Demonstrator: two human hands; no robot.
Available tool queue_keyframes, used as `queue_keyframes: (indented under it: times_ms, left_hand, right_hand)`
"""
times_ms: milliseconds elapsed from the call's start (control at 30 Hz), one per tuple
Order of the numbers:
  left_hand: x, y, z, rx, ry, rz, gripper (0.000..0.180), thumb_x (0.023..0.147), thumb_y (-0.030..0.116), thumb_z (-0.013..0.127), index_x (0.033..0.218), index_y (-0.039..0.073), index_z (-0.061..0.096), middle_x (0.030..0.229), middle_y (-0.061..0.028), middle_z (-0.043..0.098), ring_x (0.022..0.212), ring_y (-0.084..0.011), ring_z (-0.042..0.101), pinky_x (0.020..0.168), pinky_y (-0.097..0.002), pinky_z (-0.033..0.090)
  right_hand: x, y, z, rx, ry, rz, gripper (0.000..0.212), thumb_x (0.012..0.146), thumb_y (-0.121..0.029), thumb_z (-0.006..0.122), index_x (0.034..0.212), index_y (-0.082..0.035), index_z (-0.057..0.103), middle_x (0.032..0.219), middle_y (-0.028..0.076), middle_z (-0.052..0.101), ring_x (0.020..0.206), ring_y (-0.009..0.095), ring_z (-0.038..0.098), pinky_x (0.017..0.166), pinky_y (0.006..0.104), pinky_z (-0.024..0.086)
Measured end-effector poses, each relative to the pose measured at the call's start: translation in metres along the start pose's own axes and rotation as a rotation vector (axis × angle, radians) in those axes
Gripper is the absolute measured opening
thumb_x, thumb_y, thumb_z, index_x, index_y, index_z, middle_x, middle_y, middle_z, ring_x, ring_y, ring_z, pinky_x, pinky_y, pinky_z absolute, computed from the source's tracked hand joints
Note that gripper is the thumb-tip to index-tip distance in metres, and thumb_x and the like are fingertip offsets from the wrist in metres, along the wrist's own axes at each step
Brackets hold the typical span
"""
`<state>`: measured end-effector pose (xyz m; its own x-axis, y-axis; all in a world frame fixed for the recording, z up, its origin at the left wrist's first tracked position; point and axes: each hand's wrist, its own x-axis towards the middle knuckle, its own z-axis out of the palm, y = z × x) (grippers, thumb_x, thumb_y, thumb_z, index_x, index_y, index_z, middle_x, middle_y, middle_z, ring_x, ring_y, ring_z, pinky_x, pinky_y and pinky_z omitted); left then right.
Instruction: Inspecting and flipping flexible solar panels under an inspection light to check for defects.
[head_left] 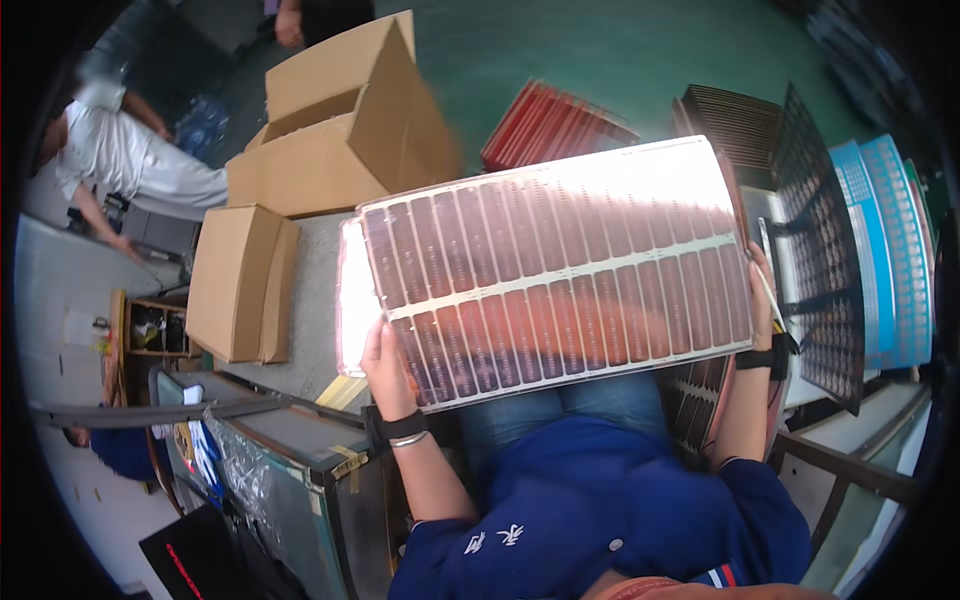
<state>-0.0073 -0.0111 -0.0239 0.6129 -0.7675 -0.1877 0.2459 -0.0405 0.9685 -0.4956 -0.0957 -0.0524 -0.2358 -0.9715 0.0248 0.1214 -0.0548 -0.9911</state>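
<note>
A large rectangular panel [560, 272], like a circuit-board sheet, is tilted above my lap. Two rows of narrow coppery strips cover it, split by a pale band, and glare whitens its upper right. My left hand [388, 370] grips its lower left edge. On the right edge is my right hand [759, 300], its fingers partly hidden. A thin white stick-like thing [772, 290] shows by my right hand; whether I hold it cannot be made out. Beyond the panel's left edge a shiny pale sheet edge [351, 305] sticks out.
Cardboard boxes [300, 165] [232, 285] stand at left on a grey surface [318, 285]. Red panels [550, 125] are stacked beyond. At right stand a dark perforated panel [820, 250] and blue panels [885, 250]. A person in white [130, 155] works at far left.
</note>
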Motion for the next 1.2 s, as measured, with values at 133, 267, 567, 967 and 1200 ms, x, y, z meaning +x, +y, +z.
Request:
queue_keyframes:
  times_ms: [133,267,567,967,1200]
  left_hand:
    - [0.005,-0.01,-0.012,-0.017,-0.054,0.084,0.027,0.091,0.01,0.048,0.114,-0.004,0.052,0.104,-0.0063,0.058,0.093,-0.0101,0.054,0.08,-0.0222,0.044]
    - [0.004,-0.01,-0.008,-0.047,-0.058,0.084,0.029,0.091,0.009,0.048,0.114,-0.007,0.05,0.108,-0.011,0.057,0.097,-0.0133,0.054,0.084,-0.0248,0.044]
    - [0.003,-0.009,-0.007,-0.029,-0.036,0.09,0.025,0.09,0.011,0.05,0.112,0.0,0.054,0.093,-0.001,0.06,0.073,-0.0014,0.054,0.056,-0.0122,0.044]
    - [0.001,-0.002,-0.015,-0.094,-0.171,-0.006,0.033,0.091,0.008,0.045,0.122,-0.003,0.043,0.115,-0.0108,0.053,0.102,-0.0155,0.053,0.086,-0.0267,0.045]
    - [0.001,0.004,-0.016,-0.123,-0.233,-0.075,0.036,0.092,0.008,0.044,0.126,-0.001,0.038,0.118,-0.0122,0.051,0.103,-0.0165,0.053,0.087,-0.0271,0.046]
  right_hand:
    - [-0.004,-0.009,0.011,0.141,-0.03,0.046,0.038,0.092,-0.019,0.042,0.126,-0.001,0.04,0.117,0.014,0.052,0.108,0.019,0.05,0.092,0.028,0.039]
    - [-0.007,-0.013,0.01,0.104,0.006,0.047,0.037,0.092,-0.018,0.042,0.125,-0.002,0.04,0.116,0.014,0.053,0.107,0.019,0.051,0.091,0.028,0.041]
    - [-0.003,-0.013,0.01,0.074,0.004,0.023,0.035,0.092,-0.016,0.043,0.124,-0.002,0.042,0.113,0.014,0.055,0.105,0.017,0.053,0.09,0.0269,0.042]
    - [0.007,-0.022,0.015,0.129,-0.049,0.058,0.032,0.091,-0.016,0.045,0.12,-0.001,0.045,0.11,0.011,0.057,0.1,0.014,0.055,0.085,0.0252,0.044]
    - [0.014,-0.021,0.014,0.103,-0.053,0.066,0.032,0.09,-0.016,0.048,0.118,-0.001,0.047,0.107,0.009,0.057,0.1,0.013,0.054,0.087,0.0253,0.042]
